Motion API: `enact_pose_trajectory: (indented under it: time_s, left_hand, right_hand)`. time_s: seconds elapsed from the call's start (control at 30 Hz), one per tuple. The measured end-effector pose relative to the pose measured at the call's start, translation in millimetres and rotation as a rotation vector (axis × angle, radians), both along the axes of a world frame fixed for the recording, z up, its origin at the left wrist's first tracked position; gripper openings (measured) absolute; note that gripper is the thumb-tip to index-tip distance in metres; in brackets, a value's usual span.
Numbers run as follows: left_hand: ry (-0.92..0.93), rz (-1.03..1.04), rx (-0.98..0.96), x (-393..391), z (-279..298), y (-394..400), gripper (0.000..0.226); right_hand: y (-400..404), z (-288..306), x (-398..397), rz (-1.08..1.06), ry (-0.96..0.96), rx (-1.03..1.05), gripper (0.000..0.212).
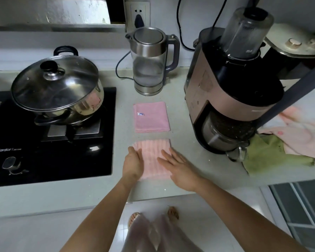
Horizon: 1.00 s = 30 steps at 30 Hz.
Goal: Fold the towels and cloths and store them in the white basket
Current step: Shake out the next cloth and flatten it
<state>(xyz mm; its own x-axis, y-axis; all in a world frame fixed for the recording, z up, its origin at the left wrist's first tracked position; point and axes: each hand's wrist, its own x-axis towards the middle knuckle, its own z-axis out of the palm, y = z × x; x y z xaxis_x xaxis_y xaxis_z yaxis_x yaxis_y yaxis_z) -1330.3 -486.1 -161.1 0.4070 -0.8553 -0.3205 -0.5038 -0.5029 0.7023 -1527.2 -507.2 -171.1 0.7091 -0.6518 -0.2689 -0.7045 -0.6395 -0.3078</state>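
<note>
Both hands lie flat on a pale pink ribbed fluffy cloth (151, 157), folded into a rough square near the front edge of the light grey countertop (189, 171). Left hand (133, 164) covers the cloth's left side w/ straight fingers pointing to the back edge; right hand (176, 168) presses the right side, fingers spread and straight. Neither grips anything, just palms down.

Just behind it, apart by a thin strip of counter, sits a folded smooth pink cloth w/ a small blue label (151, 117). Behind that, a glass-and-steel electric kettle (149, 62) near the back edge.

Left part of counter: black glass hob (44, 157) carrying a steel pot w/ glass lid (56, 86). Right: a pink-and-black blender machine (231, 88). Beside its base, at the right end, a crumpled green cloth (267, 155) and a light pink cloth (302, 135) partly over it.
</note>
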Motion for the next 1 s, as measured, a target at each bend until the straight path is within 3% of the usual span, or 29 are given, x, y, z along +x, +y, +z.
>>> enact_pose_trajectory:
  time_s: [0.1, 0.23, 0.37, 0.53, 0.63, 0.7, 0.77, 0.8, 0.87, 0.93, 1.0]
  left_hand:
    - [-0.024, -0.021, 0.011, 1.7, -10.4, 1.9, 0.026]
    - [-0.102, -0.073, 0.021, 4.6, -15.4, -3.4, 0.024]
    - [-0.152, -0.079, 0.010, 3.9, -20.8, 0.7, 0.023]
    - [-0.150, -0.066, -0.008, 2.6, -20.4, 1.1, 0.019]
    - [-0.076, -0.044, -0.060, 6.7, -22.1, 10.6, 0.023]
    - [0.063, -0.019, -0.084, 12.4, -19.5, 12.7, 0.021]
    - [0.285, 0.047, -0.082, 16.8, -14.1, 8.1, 0.016]
    - [0.394, 0.089, -0.081, 18.9, -8.3, 3.9, 0.015]
    - [0.583, 0.134, -0.113, 22.1, 6.1, -5.5, 0.015]
    - [0.729, 0.098, -0.137, 20.7, 27.2, -15.2, 0.018]
    - [0.836, 0.032, -0.084, 19.1, 49.7, -25.8, 0.034]
  right_hand:
    - [2.2, -2.7, 1.6, 0.026, -0.024, -0.110, 0.066]
    - [-10.5, 5.8, 40.4, -0.224, -0.198, -0.183, 0.063]
    - [-10.2, -21.7, 49.4, -0.222, -0.061, -0.121, 0.079]
    - [-18.6, -34.9, 42.3, -0.381, -0.058, -0.076, 0.073]
    - [-10.4, -30.5, 37.0, -0.681, -0.256, -0.162, 0.066]
    - [-2.9, -17.7, 32.1, -0.752, -0.450, -0.239, 0.039]
    - [3.8, 1.5, 38.1, -0.798, -0.667, -0.020, 0.013]
    - [3.8, 14.9, 46.0, -0.828, -0.754, 0.204, 0.014]
    - [-3.1, 39.9, 63.0, -0.916, -0.895, 0.604, 0.022]
    - [-21.0, 48.3, 70.9, -1.041, -0.930, 0.861, 0.029]
    - [-37.6, 56.6, 72.7, -1.114, -1.022, 1.084, 0.052]
